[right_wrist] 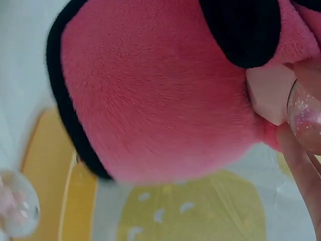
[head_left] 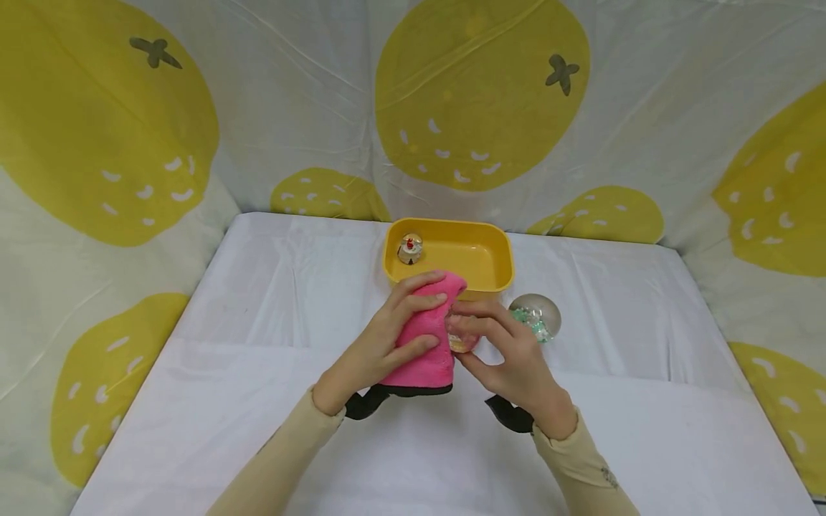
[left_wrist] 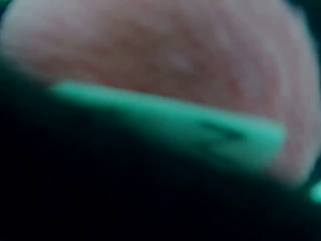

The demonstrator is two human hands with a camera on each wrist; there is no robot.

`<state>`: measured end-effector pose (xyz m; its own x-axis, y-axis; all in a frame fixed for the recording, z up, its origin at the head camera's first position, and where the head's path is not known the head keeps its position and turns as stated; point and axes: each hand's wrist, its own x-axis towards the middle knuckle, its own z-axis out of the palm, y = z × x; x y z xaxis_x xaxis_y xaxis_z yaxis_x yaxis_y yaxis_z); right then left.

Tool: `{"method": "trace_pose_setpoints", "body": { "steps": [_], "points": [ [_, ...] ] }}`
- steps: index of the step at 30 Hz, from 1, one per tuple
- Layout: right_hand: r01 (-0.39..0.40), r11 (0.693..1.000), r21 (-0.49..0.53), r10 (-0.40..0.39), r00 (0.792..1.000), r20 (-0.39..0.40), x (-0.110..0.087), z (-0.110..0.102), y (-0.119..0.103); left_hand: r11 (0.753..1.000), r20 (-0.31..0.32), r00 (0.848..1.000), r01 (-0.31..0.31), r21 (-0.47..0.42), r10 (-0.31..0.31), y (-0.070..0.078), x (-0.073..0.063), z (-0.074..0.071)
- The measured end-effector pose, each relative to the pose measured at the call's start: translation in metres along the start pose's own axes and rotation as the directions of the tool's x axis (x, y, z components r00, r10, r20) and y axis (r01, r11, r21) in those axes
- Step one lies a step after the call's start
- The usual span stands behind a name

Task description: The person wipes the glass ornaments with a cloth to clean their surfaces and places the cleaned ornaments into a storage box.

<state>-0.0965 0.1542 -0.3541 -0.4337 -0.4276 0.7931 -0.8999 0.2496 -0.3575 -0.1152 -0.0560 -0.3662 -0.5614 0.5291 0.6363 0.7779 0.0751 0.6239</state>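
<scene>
In the head view my left hand [head_left: 381, 337] grips a pink plush piece with black edging [head_left: 419, 344], its fingers across the top and thumb over the near side. My right hand [head_left: 510, 358] pinches a small clear ball [head_left: 463, 337] with pinkish and yellowish contents, right against the plush's right edge. The right wrist view shows the plush [right_wrist: 160, 100] up close, with a black oval patch on it. At that view's right edge, fingertips [right_wrist: 298, 160] hold the glittery ball [right_wrist: 306, 118]. Only blurred skin and a pale green-tinted strip [left_wrist: 175, 128] fill the left wrist view.
A yellow tray [head_left: 510, 269] stands behind the hands, with a small clear ball [head_left: 409, 248] holding a red and white figure at its left end. A larger clear ball [head_left: 537, 317] with green bits sits beside my right hand. White cloth [head_left: 258, 401] covers the table.
</scene>
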Motion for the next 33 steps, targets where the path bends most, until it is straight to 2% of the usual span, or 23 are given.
{"method": "trace_pose_setpoints", "body": {
  "steps": [2,4,6,7,8,9,12,14,15,16,17,18,20,23,24,25,27,29,30,31,32,33],
  "points": [
    [-0.044,0.997,0.064,0.045,0.999,-0.010,-0.001,-0.002,0.002,1.000,0.010,1.000,-0.019,-0.001,0.019,0.000,0.002,0.001],
    [-0.129,0.978,0.164,0.133,0.991,-0.011,-0.003,-0.004,0.002,0.999,0.016,0.999,-0.040,-0.001,0.040,0.001,0.003,0.002],
    [-0.244,0.933,0.265,0.251,0.968,0.008,-0.005,-0.005,0.002,0.998,0.023,0.998,-0.059,0.015,0.058,0.003,0.003,0.002],
    [-0.309,0.898,0.313,0.318,0.948,0.021,-0.006,-0.005,0.001,0.998,0.026,0.998,-0.066,0.023,0.066,0.003,0.003,0.002],
    [-0.376,0.854,0.360,0.389,0.921,0.039,-0.006,-0.006,0.000,0.997,0.030,0.997,-0.074,0.029,0.073,0.003,0.002,0.002],
    [-0.450,0.796,0.406,0.466,0.882,0.064,-0.007,-0.006,-0.001,0.996,0.035,0.996,-0.083,0.034,0.081,0.004,0.002,0.001],
    [-0.625,0.576,0.527,0.667,0.732,0.139,-0.005,-0.004,-0.006,0.994,0.053,0.993,-0.106,0.041,0.104,0.003,0.002,0.002],
    [-0.684,0.442,0.580,0.745,0.640,0.187,-0.003,-0.002,-0.008,0.993,0.056,0.992,-0.111,0.031,0.109,0.002,0.001,0.003],
    [-0.701,0.394,0.594,0.767,0.607,0.208,-0.003,-0.001,-0.009,0.994,0.054,0.993,-0.108,0.021,0.106,0.002,0.000,0.004],
    [-0.715,0.383,0.585,0.775,0.593,0.219,-0.002,0.000,-0.010,0.995,0.047,0.994,-0.102,0.010,0.101,0.001,-0.001,0.004],
    [-0.721,0.394,0.570,0.769,0.598,0.224,-0.002,0.000,-0.010,0.995,0.035,0.995,-0.096,-0.001,0.096,0.001,-0.001,0.005],
    [-0.722,0.441,0.534,0.754,0.620,0.216,-0.003,0.001,-0.011,0.996,0.019,0.996,-0.085,-0.019,0.086,0.000,-0.002,0.005],
    [-0.689,0.581,0.434,0.691,0.699,0.185,-0.004,0.001,-0.011,0.997,-0.020,0.998,-0.058,-0.054,0.057,0.000,-0.002,0.005],
    [-0.546,0.788,0.284,0.535,0.836,0.123,-0.006,-0.001,-0.009,0.995,-0.063,0.998,-0.025,-0.100,0.019,-0.002,-0.001,0.003],
    [-0.483,0.840,0.246,0.474,0.875,0.099,-0.006,-0.001,-0.007,0.993,-0.069,0.998,-0.016,-0.113,0.008,-0.002,-0.001,0.002],
    [-0.423,0.874,0.237,0.417,0.905,0.080,-0.007,-0.002,-0.005,0.992,-0.070,0.998,-0.010,-0.124,0.001,-0.003,-0.001,0.002],
    [-0.334,0.907,0.257,0.335,0.941,0.042,-0.007,-0.003,-0.002,0.990,-0.056,0.998,-0.006,-0.140,-0.002,-0.002,0.000,0.000],
    [-0.290,0.916,0.278,0.303,0.953,-0.003,-0.008,-0.003,0.000,0.989,-0.034,0.999,-0.019,-0.147,0.014,-0.002,0.001,0.000],
    [-0.292,0.907,0.303,0.313,0.949,-0.022,-0.009,-0.003,0.001,0.989,-0.022,0.999,-0.034,-0.144,0.031,-0.002,0.001,0.000],
    [-0.320,0.893,0.318,0.349,0.936,-0.038,-0.009,-0.002,0.000,0.990,-0.010,0.999,-0.050,-0.131,0.049,-0.001,0.002,0.001],
    [-0.368,0.859,0.357,0.407,0.912,-0.040,-0.009,-0.001,-0.001,0.992,0.001,0.998,-0.064,-0.108,0.065,0.000,0.002,0.001],
    [-0.422,0.811,0.405,0.474,0.880,-0.033,-0.009,0.000,-0.003,0.994,0.013,0.997,-0.079,-0.076,0.080,0.000,0.002,0.002]
  ]
}}
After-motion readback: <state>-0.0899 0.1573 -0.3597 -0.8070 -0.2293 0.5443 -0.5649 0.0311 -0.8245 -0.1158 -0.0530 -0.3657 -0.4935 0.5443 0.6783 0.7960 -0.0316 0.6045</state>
